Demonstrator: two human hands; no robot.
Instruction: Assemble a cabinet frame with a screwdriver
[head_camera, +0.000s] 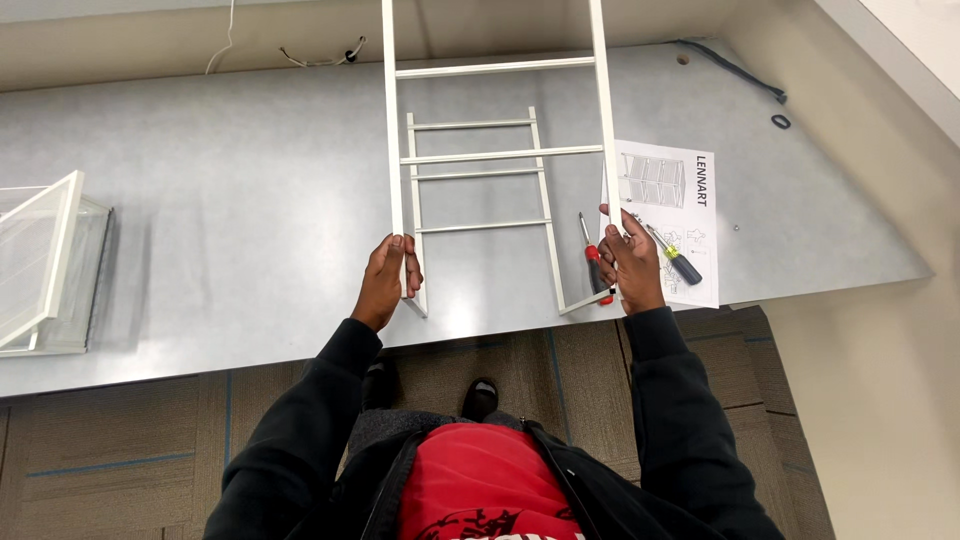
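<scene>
White metal frame gripped upright, left hand and right hand clasping its side rails.

The white frame looks like painted metal, smooth with a slight sheen. The counter is matt grey laminate, faintly mottled. The leaflet is plain matt paper. The red-handled screwdriver has a glossy plastic handle and a bare metal shaft.
</scene>
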